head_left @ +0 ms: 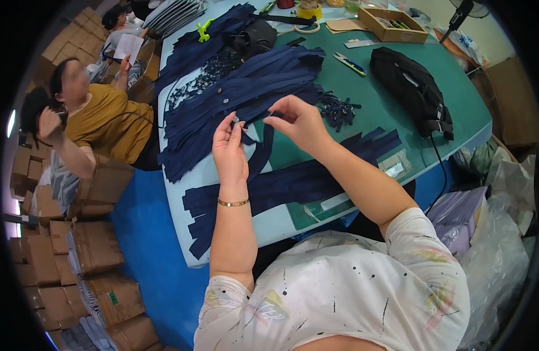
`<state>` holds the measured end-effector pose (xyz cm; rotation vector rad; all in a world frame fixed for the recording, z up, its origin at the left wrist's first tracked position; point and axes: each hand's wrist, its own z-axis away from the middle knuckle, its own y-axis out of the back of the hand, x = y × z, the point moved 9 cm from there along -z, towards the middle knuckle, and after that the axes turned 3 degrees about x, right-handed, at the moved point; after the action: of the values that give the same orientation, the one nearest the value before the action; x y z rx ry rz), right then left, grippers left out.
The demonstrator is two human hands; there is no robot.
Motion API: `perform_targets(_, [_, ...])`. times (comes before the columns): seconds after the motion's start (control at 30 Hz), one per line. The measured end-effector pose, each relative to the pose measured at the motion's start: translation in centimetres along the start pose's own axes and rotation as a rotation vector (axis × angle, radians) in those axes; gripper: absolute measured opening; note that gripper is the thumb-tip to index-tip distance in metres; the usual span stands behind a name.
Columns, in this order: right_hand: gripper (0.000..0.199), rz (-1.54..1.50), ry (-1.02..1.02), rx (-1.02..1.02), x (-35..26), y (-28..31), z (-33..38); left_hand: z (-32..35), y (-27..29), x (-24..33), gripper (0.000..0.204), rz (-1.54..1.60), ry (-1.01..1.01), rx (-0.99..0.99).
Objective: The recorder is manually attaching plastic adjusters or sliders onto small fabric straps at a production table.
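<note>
My left hand is closed in a pinch on a small silvery metal piece, raised above the table. Close by on the right, my right hand has thumb and forefinger pressed together on the end of a thin dark piece, too small to name. A loose navy fabric strip hangs in a loop below and between the hands; whether it joins the metal piece cannot be seen. Beyond them spreads a thick pile of navy strips. Nearer me lies a second row of navy strips.
Small dark pieces lie heaped on the green mat. Further out are snips, a black bag and a wooden tray. Left of the table, a person in a mustard top stands near stacked cartons.
</note>
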<state>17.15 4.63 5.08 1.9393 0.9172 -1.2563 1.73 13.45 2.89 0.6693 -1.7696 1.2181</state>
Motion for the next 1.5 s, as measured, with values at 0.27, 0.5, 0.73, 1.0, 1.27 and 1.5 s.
perform_targets(0.27, [0.012,-0.348,-0.19,-0.163,0.9,-1.9,0.3,0.8,-1.3,-1.4,0.025,-0.05,0.123,-0.108])
perform_targets(0.5, [0.017,-0.286,-0.34,-0.264,2.3,-2.2,0.5,1.1,-2.0,-1.7,0.024,-0.074,0.15,-0.175])
perform_targets(0.73, [0.016,-0.269,-0.411,-0.276,2.6,-1.8,0.6,1.3,-2.4,-1.9,0.024,-0.061,0.173,-0.224])
perform_targets(1.0, [0.016,-0.221,-0.452,-0.293,3.1,-1.7,0.9,1.5,-2.4,-2.2,0.023,-0.044,0.199,-0.233])
perform_targets(1.27, [0.015,-0.23,-0.447,-0.305,3.1,-1.5,0.6,1.3,-2.4,-2.4,0.023,-0.02,0.211,-0.257])
perform_targets(1.5, [0.016,-0.248,-0.458,-0.289,3.0,-1.3,0.7,1.5,-2.3,-2.6,0.023,0.021,0.241,-0.261])
